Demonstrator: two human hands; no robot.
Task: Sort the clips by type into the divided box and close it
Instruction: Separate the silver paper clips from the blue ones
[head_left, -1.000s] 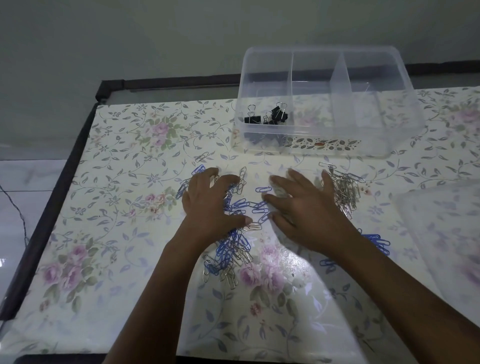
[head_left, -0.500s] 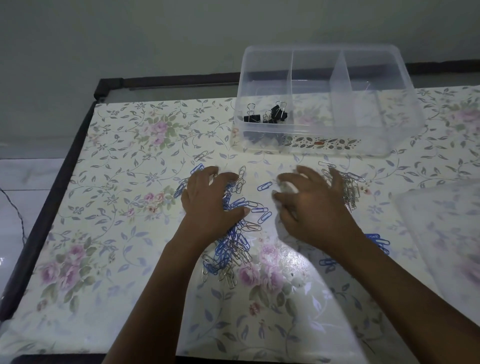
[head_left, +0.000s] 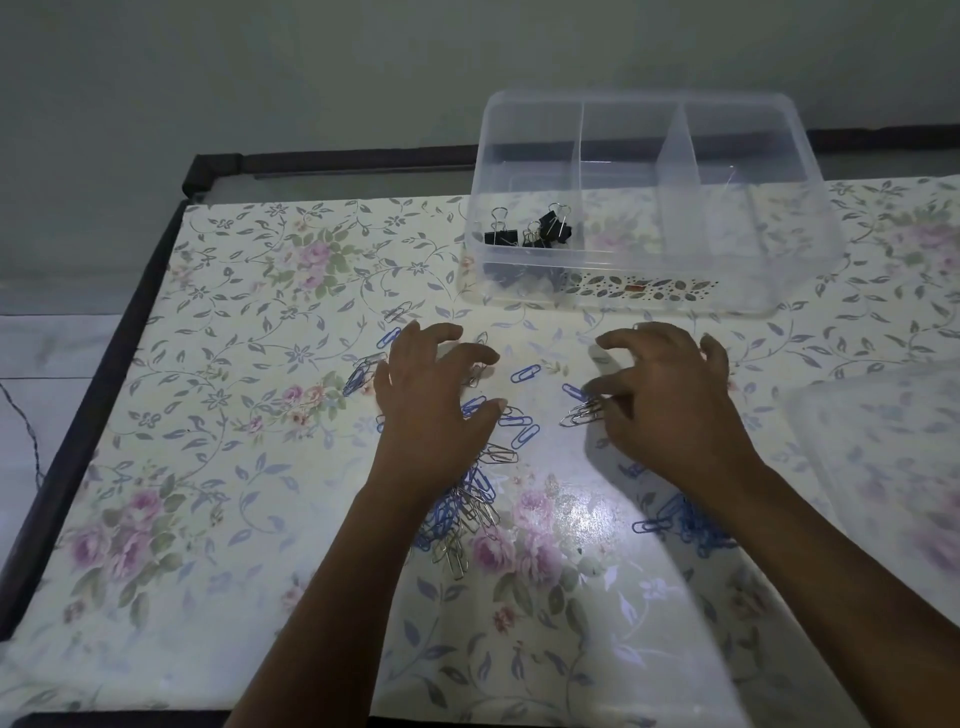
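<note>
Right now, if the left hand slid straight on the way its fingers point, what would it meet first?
Probably the silver paper clip lying just past the left hand's fingertips. Beyond that, the front wall of the clear divided box, at its left compartment. Depth is hard to judge.

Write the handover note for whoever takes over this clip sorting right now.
Left hand: fingers spread and arched, resting on the mixed paper clips, gripping nothing.
Right hand: fingertips at a small bunch of silver clips; whether it pinches them is unclear.
Box: open, beyond the hands. Lid: likely the translucent piece on the right.
Done: black binder clips lie in the left compartment; the other two look empty.
Left: separate blue from silver, including the separate blue clips on the right, fill those compartments, close the box.
</note>
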